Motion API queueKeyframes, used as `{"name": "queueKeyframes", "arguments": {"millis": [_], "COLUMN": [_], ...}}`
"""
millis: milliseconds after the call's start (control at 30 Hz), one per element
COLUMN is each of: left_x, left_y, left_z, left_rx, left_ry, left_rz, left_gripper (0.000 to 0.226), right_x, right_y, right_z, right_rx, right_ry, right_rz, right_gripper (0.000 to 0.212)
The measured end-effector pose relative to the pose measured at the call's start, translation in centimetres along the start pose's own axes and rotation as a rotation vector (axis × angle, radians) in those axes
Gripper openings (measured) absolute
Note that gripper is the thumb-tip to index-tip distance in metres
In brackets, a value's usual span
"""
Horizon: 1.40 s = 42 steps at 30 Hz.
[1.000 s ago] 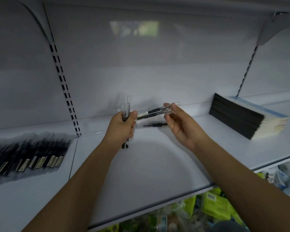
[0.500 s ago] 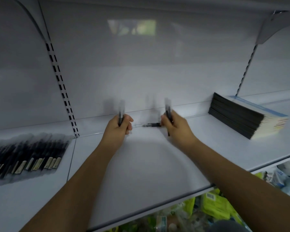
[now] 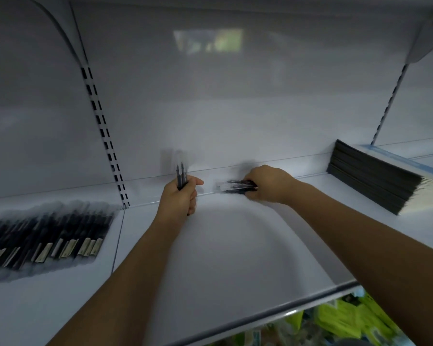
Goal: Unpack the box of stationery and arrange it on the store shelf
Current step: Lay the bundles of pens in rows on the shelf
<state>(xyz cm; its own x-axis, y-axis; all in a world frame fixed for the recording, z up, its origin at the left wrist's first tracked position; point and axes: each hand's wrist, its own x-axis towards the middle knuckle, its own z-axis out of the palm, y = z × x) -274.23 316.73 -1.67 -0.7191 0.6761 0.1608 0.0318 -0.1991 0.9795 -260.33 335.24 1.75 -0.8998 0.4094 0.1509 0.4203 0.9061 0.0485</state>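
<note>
My left hand (image 3: 179, 199) grips a few black pens (image 3: 181, 174) upright at the back of the white shelf (image 3: 223, 258). To its right, my right hand (image 3: 268, 182) holds several black pens (image 3: 235, 187) lying flat on the shelf against the back wall, tips pointing left. The picture is blurred around both hands, so single pens are hard to tell apart.
A row of packaged black pens (image 3: 43, 236) lies on the shelf section at the left. A stack of dark-spined notebooks (image 3: 375, 183) stands at the right. A slotted upright (image 3: 105, 136) divides the shelf sections. Green packets (image 3: 340, 320) fill the shelf below.
My right hand has moved from holding pens upright down to the shelf, where its pens now lie flat beside the one that lay there. My left hand has stayed almost in place.
</note>
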Motion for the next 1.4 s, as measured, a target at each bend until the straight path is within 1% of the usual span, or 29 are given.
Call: {"name": "queueKeyframes", "arguments": {"millis": [100,133,167,200,267,367,400,433,467,567,633,700,800,867,933,1000,1033,1067,1133,1200,1300,1333,1367,1400], "left_x": [-0.2,-0.5,-0.7,-1.0,-1.8,-3.7,-4.5,-5.4,-6.4,-8.8,-9.8,-10.6,-11.7,-12.3,-12.9,-13.4,-13.6,-13.6,-13.3,-12.7,-12.2,-12.2,-12.3,-12.4], "left_y": [0.1,0.2,0.4,0.7,1.4,2.1,2.1,2.1,2.0,2.7,4.1,5.4,7.2,8.6,9.7,10.3,10.4,10.4,10.0,9.5,8.9,8.7,8.3,7.9], "left_z": [-0.1,-0.2,-0.2,-0.2,-0.9,-3.0,-4.0,-4.8,-5.5,-7.0,-8.3,-10.6,-15.6,-19.2,-22.5,-25.4,-26.8,-28.0,-30.2,-31.8,-33.1,-33.4,-33.7,-34.1], "left_rx": [0.003,0.000,0.000,0.006,0.048,0.129,0.133,0.133,0.126,0.055,0.093,0.217,0.511,0.655,0.820,0.931,0.962,0.995,1.076,1.143,1.219,1.239,1.251,1.259], "left_ry": [0.027,0.041,0.054,0.065,0.089,0.116,0.124,0.131,0.131,0.158,0.230,0.316,0.437,0.511,0.592,0.648,0.670,0.688,0.712,0.721,0.686,0.673,0.668,0.666], "left_rz": [-0.008,-0.012,-0.015,-0.014,0.001,0.056,0.056,0.046,0.026,-0.049,-0.038,0.005,0.049,0.007,-0.066,-0.102,-0.111,-0.125,-0.173,-0.232,-0.295,-0.309,-0.309,-0.295], "left_gripper": [0.023,0.023,0.023,0.024,0.025,0.027,0.028,0.028,0.027,0.022,0.019,0.025,0.044,0.056,0.063,0.063,0.061,0.060,0.053,0.047,0.042,0.042,0.041,0.039], "right_x": [-0.6,-1.0,-1.4,-1.7,-2.2,-2.9,-3.1,-3.2,-3.3,-3.2,-2.9,-2.7,-2.2,-1.6,-0.9,-0.3,0.0,0.6,1.6,2.1,1.4,1.0,0.4,0.0], "right_y": [-0.8,-1.1,-1.5,-2.1,-3.9,-7.7,-8.9,-10.0,-11.1,-13.5,-15.0,-17.1,-21.2,-23.7,-25.5,-26.8,-27.4,-28.0,-29.5,-30.8,-31.9,-31.9,-31.6,-31.1], "right_z": [-0.2,0.0,0.2,0.2,-0.3,-1.2,-0.9,-0.4,0.4,2.0,1.5,0.7,-0.1,-0.2,0.0,-0.2,-0.4,-0.5,-1.3,-2.1,-1.8,-1.0,-0.2,0.9], "right_rx": [-0.077,-0.053,0.034,0.187,0.623,1.232,1.376,1.465,1.484,1.284,1.254,1.328,1.503,1.479,1.319,1.063,0.973,0.946,0.975,0.886,0.630,0.516,0.399,0.351], "right_ry": [-0.023,-0.006,0.022,0.053,0.123,0.192,0.199,0.202,0.197,0.140,0.137,0.115,-0.020,-0.084,-0.076,-0.051,-0.034,-0.038,-0.112,-0.185,-0.217,-0.199,-0.186,-0.169], "right_rz": [-0.034,-0.025,-0.003,0.029,0.075,0.071,0.081,0.109,0.151,0.231,0.261,0.247,0.230,0.244,0.249,0.247,0.255,0.276,0.332,0.314,0.182,0.126,0.074,0.033], "right_gripper": [0.016,0.015,0.016,0.019,0.027,0.026,0.024,0.022,0.022,0.026,0.026,0.022,0.014,0.016,0.029,0.039,0.039,0.036,0.028,0.018,0.032,0.039,0.052,0.062]}}
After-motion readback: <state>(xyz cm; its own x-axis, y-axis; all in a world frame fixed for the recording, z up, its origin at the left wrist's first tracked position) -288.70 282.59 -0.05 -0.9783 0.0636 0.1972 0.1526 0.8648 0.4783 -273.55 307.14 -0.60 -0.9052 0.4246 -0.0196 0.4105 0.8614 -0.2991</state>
